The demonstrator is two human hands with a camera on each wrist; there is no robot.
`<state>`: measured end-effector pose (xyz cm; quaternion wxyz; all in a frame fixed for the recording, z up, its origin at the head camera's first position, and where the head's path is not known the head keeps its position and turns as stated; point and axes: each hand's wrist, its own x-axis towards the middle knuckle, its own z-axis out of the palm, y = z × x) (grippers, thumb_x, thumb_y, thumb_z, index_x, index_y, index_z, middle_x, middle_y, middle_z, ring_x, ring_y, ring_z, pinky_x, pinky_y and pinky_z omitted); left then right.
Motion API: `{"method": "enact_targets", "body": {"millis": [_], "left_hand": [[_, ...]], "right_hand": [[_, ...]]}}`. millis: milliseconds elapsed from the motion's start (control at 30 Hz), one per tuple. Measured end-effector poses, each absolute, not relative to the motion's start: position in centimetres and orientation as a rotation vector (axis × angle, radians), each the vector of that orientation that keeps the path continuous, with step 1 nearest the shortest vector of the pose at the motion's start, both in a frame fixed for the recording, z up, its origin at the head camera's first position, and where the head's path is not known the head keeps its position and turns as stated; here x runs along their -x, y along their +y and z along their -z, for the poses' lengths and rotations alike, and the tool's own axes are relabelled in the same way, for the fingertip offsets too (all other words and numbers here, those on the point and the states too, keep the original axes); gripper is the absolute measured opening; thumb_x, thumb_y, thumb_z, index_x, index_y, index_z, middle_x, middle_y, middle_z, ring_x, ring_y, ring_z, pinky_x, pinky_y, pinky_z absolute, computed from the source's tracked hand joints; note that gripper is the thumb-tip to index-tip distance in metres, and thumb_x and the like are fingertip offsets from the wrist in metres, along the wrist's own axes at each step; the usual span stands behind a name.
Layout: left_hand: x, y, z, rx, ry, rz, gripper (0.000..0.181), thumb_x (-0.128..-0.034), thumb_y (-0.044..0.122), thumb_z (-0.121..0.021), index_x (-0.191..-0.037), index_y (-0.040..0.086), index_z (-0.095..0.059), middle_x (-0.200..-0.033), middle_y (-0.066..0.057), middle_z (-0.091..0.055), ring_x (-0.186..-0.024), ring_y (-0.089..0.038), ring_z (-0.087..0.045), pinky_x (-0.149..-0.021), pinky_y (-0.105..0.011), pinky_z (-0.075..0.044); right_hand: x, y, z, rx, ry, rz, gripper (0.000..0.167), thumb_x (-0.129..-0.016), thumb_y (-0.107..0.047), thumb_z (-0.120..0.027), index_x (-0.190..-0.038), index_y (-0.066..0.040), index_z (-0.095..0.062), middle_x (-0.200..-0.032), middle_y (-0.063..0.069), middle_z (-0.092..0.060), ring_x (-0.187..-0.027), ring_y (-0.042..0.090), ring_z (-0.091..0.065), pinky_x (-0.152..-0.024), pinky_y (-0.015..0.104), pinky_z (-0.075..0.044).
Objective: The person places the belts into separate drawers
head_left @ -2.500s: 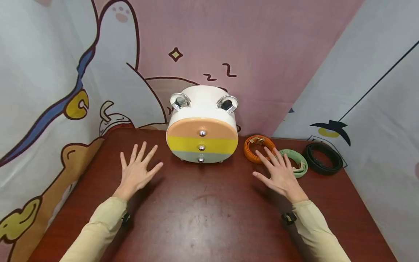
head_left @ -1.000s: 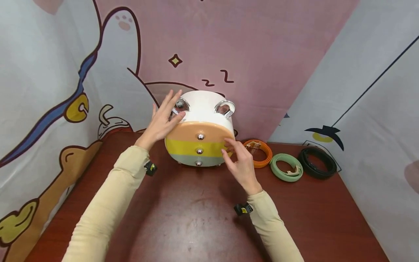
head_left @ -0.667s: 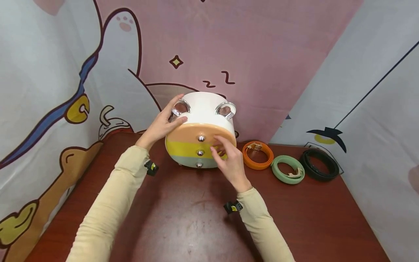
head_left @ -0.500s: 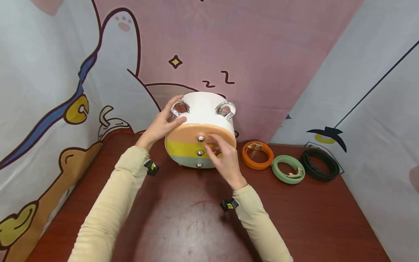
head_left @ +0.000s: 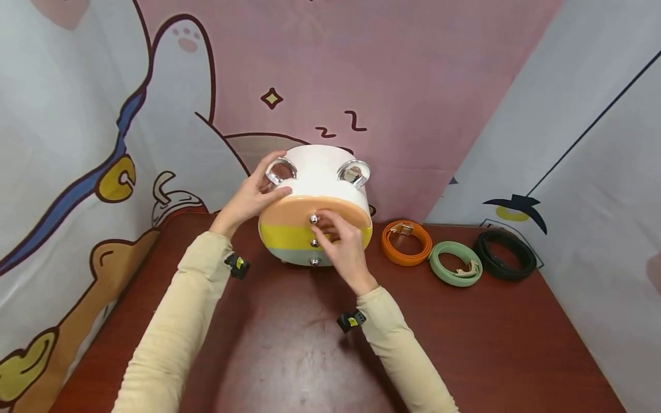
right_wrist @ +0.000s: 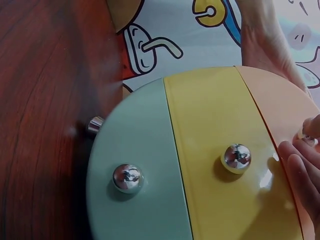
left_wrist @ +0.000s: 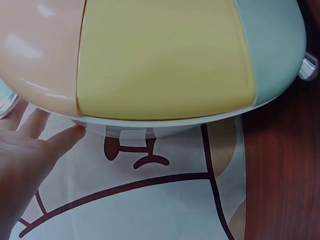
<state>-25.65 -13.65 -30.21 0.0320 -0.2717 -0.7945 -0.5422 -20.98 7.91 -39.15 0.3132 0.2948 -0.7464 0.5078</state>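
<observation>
A reddish-brown wood-grain table [head_left: 516,344] fills the lower part of the head view, narrowing toward the back, with a whitish glare [head_left: 289,378] near its front. Cartoon-printed cloth hangs around it. Behind is a pink panel [head_left: 413,69] with a small yellow star [head_left: 271,98] and two dark letter Zs. To the left, the white cloth [head_left: 46,126] shows a raised animal paw [head_left: 187,41], a blue ribbon [head_left: 132,109], a yellow bell [head_left: 115,180] and a drinking straw. The pale right-hand cloth [head_left: 609,183], faintly wrinkled, bears a black diagonal line and a black-and-yellow motif [head_left: 516,205].
</observation>
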Motion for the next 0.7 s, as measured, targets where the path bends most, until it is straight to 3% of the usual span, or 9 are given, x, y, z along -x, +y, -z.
{"method": "enact_targets", "body": {"millis": [200,300,533,700], "left_hand": [[25.8,-13.7,30.4,0.842,-2.438,1.676,0.071,-0.0916,0.009,-0.067,-0.151,0.017,-0.028,-0.107,-0.018,-0.055,-0.066,-0.011,-0.048,-0.062,-0.025,-0.041],[25.9,-13.8,30.4,0.85,-2.435,1.699,0.071,-0.0916,0.008,-0.067,-0.151,0.016,-0.028,-0.111,-0.019,-0.054,-0.069,-0.012,-0.05,-0.062,-0.025,-0.041],[25.9,-14.0,30.4,0.845,-2.437,1.681,0.071,-0.0913,0.007,-0.067,-0.15,0.016,-0.028,-0.095,-0.017,-0.055,-0.062,-0.011,-0.045,-0.058,-0.024,-0.039],[26.0,-13.9,30.4,0.863,-2.432,1.679,0.071,-0.0914,0.007,-0.067,-0.15,0.014,-0.028,-0.103,-0.019,-0.054,-0.061,-0.012,-0.044,-0.058,-0.024,-0.038]], "right_hand": [[21.1,7.3,39.3,-0.681,-1.977,-1.218,0.029,-0.082,-0.005,-0.077,-0.108,-0.002,-0.064,-0.076,0.004,-0.061,-0.064,0.013,-0.059,-0.056,0.024,-0.048],[21.1,6.8,39.6,-0.612,-1.961,-1.145,0.029,-0.081,-0.008,-0.079,-0.106,-0.004,-0.063,-0.071,0.004,-0.052,-0.061,0.013,-0.049,-0.055,0.026,-0.041],[21.3,5.9,40.1,-0.547,-1.911,-1.168,0.027,-0.081,-0.008,-0.078,-0.104,-0.004,-0.063,-0.068,0.003,-0.046,-0.059,0.013,-0.043,-0.055,0.027,-0.036],[21.6,5.7,40.2,-0.565,-1.84,-1.223,0.026,-0.08,-0.003,-0.078,-0.101,-0.001,-0.064,-0.065,0.005,-0.046,-0.058,0.014,-0.043,-0.055,0.026,-0.035]]}}
